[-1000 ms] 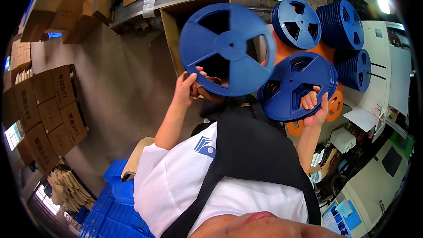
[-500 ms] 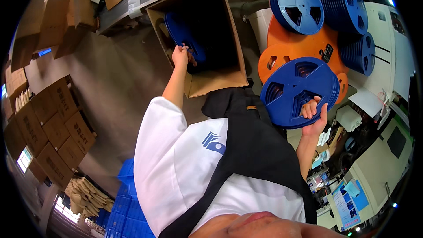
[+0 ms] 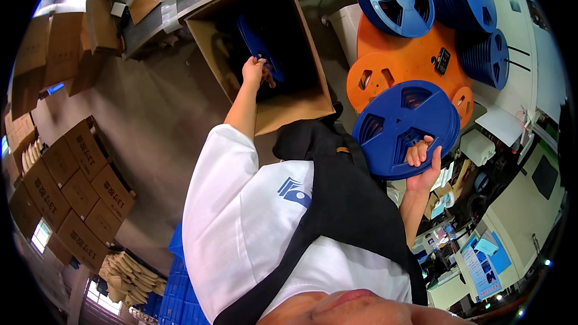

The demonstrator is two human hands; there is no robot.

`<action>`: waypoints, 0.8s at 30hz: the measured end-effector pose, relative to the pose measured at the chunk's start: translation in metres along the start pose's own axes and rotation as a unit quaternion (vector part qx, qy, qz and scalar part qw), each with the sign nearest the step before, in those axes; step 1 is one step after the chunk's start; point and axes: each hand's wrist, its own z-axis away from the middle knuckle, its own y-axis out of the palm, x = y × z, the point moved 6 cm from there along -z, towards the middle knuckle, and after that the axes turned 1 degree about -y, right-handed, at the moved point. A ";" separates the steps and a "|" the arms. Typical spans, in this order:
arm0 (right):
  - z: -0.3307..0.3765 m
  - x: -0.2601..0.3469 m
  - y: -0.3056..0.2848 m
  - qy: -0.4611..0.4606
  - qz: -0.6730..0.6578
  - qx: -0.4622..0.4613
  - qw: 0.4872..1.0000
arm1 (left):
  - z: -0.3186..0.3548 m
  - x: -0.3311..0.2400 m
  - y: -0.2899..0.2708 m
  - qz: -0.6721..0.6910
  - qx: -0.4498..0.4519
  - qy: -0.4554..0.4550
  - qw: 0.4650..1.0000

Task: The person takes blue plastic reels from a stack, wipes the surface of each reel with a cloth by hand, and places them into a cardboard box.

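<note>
While right hand (image 3: 423,159) grips reel (image 3: 404,127), orange reels (image 3: 403,60) behind.

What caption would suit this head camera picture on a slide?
Left hand lowers a blue reel into an open cardboard box; right hand grips another blue reel.

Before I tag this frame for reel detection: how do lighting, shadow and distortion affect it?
Head view: strong fisheye, straight edges bending near the black rim; even bright light; deep shadow inside the cardboard box dims the reel at the left hand; the reel stack in the right hand is sharp, glare-free.
</note>
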 end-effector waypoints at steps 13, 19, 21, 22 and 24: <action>-0.003 0.029 -0.001 -0.045 -0.174 0.140 0.974 | 0.075 0.000 0.018 0.022 0.079 0.050 0.995; -0.015 0.018 0.022 -0.027 -0.285 0.229 0.930 | 0.133 -0.087 0.032 0.022 0.055 0.218 0.974; -0.019 0.016 0.022 -0.009 -0.314 0.264 0.912 | 0.192 -0.146 0.059 0.006 0.099 0.283 0.954; -0.020 0.015 0.024 0.003 -0.321 0.281 0.904 | 0.219 -0.170 0.066 -0.094 0.113 0.392 0.908; -0.021 0.015 0.031 0.019 -0.338 0.302 0.891 | 0.268 -0.200 0.083 -0.282 0.134 0.579 0.753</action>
